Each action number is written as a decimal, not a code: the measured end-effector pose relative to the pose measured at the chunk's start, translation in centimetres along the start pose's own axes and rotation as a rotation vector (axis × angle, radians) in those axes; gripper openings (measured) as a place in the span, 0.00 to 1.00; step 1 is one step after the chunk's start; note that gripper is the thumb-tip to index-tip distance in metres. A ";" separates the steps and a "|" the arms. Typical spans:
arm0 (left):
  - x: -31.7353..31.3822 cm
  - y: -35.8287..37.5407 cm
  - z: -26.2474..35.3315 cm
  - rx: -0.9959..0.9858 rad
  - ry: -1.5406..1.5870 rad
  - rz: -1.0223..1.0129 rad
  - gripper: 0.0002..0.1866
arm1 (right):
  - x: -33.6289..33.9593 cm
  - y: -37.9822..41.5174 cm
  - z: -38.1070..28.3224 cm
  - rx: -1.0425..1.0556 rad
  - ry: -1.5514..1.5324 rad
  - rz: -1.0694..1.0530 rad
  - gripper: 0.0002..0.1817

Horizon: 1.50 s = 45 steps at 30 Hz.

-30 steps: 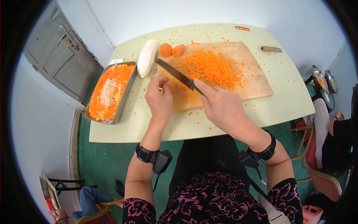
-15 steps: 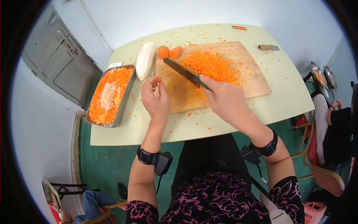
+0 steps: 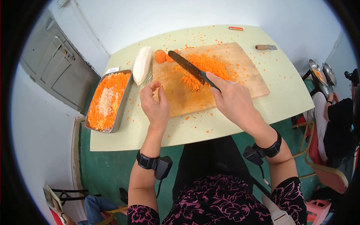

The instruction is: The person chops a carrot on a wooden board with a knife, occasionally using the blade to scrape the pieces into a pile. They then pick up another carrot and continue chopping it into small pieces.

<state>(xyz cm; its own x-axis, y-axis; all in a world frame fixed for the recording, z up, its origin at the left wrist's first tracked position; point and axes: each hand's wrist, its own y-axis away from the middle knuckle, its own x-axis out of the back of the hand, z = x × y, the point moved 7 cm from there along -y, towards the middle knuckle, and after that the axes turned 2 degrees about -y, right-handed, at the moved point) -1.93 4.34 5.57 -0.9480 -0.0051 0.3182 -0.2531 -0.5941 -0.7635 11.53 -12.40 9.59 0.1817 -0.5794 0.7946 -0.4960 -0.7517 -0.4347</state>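
My right hand (image 3: 235,102) is closed around the dark green handle of a kitchen knife (image 3: 187,65). Its dark blade, with orange bits stuck to it, slants up and left above the chopped carrot (image 3: 210,65) on a wooden cutting board (image 3: 180,103). My left hand (image 3: 155,106) hovers at the board's left front edge, fingers loosely curled and thumb apart, with no object visible in it. Two carrot pieces, one a rounded carrot end (image 3: 160,56), sit at the board's far left corner, the other partly behind the blade. Beside them lies a peeled white radish (image 3: 142,65).
Left on the table (image 3: 288,97) stands a metal tray (image 3: 119,119) of chopped carrot with a pale minced heap. A wooden-handled blade (image 3: 265,47) and a red lighter (image 3: 236,28) lie at the back. A seated person (image 3: 333,123) is at right, with metal bowls (image 3: 329,74) nearby.
The knife has shifted slightly over the carrot, its tip now covering part of a carrot piece. Chopped carrot is spread further toward the front left. My left hand has barely moved.
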 end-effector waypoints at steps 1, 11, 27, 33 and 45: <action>-0.1 0.0 0.0 0.004 0.003 -0.001 0.07 | -0.4 0.1 -0.1 0.020 0.022 -0.016 0.20; -0.2 0.0 0.1 -0.006 -0.004 -0.011 0.07 | -1.0 0.5 0.3 0.033 0.058 -0.023 0.20; -0.2 0.0 0.2 -0.019 -0.001 -0.026 0.07 | 0.7 -0.1 0.1 0.077 0.002 0.078 0.19; -0.2 0.0 0.2 -0.012 -0.001 -0.026 0.07 | 0.5 0.0 0.3 0.054 0.009 0.033 0.20; 1.1 -0.2 -0.5 0.010 0.010 0.110 0.09 | 0.0 2.0 -1.4 0.122 0.033 0.008 0.21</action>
<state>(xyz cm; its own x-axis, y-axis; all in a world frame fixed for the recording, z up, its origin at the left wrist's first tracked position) -3.05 4.80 5.80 -0.9718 -0.0628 0.2273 -0.1456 -0.5985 -0.7878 9.38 -13.51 9.30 0.1494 -0.5761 0.8036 -0.3902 -0.7811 -0.4874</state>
